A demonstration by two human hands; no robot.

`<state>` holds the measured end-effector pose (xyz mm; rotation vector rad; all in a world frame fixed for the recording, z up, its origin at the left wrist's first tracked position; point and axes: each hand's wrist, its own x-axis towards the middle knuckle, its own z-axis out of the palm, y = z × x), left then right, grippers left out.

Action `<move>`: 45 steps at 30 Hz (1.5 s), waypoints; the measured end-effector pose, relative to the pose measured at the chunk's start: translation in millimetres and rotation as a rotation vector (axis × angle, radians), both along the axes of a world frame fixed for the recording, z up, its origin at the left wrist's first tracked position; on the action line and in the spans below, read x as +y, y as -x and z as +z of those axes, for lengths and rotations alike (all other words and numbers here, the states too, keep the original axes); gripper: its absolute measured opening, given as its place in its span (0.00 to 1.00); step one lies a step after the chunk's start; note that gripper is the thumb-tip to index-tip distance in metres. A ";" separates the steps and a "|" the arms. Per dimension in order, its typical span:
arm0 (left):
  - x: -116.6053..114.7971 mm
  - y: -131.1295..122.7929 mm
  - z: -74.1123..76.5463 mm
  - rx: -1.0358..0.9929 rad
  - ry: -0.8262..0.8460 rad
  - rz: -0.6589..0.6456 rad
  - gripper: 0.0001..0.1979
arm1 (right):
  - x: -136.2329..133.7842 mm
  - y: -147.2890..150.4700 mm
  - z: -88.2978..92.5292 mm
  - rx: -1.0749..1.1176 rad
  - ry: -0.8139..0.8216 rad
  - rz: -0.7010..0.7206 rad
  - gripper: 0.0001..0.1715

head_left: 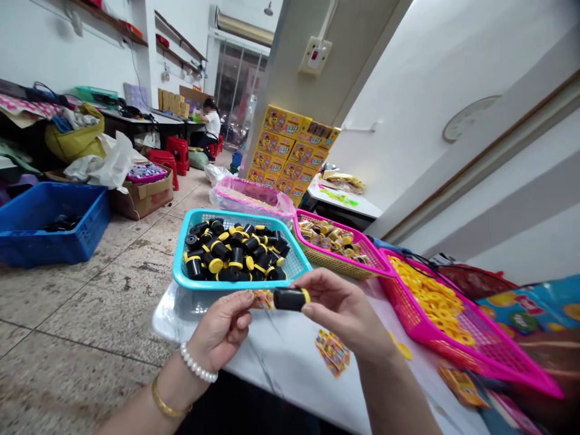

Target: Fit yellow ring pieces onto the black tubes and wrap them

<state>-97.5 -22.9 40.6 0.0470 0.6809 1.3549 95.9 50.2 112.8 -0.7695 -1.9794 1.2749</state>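
Between my hands, above the white table, is a black cylinder with a yellow rim [290,299], lying on its side. My right hand [338,305] grips its yellow end between thumb and fingers. In my left hand [224,326], a small printed sticker [263,299] is pinched by thumb and forefinger, its far end meeting the cylinder's black end. Whether the sticker is stuck to the cylinder I cannot tell. More printed stickers [334,352] lie on the table below my right hand. Just beyond my hands stands a turquoise basket [181,260] heaped with similar black and yellow cylinders.
A pink basket [493,356] of yellow rings stands at the right, and another pink basket [378,263] of wrapped pieces behind. Yellow printed boxes [290,148] are stacked by the pillar. A blue crate [90,232] sits on the floor at left. A person [212,124] sits far back.
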 end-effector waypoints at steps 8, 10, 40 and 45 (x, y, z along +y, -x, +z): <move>4.5 -8.8 -0.7 -0.003 -0.086 -0.051 0.13 | -3.5 0.9 -13.3 -0.147 -0.157 -0.101 0.10; 6.8 -11.9 -0.6 0.032 -0.105 -0.044 0.15 | -7.2 -0.3 -10.6 -0.204 -0.279 -0.100 0.10; 145.6 -149.5 87.2 0.415 -0.566 -0.232 0.25 | 108.5 -140.2 43.5 0.194 -0.293 -0.200 0.16; 156.5 -145.3 82.9 0.429 -0.538 -0.115 0.18 | 116.6 -149.7 41.6 0.118 -0.503 -0.173 0.15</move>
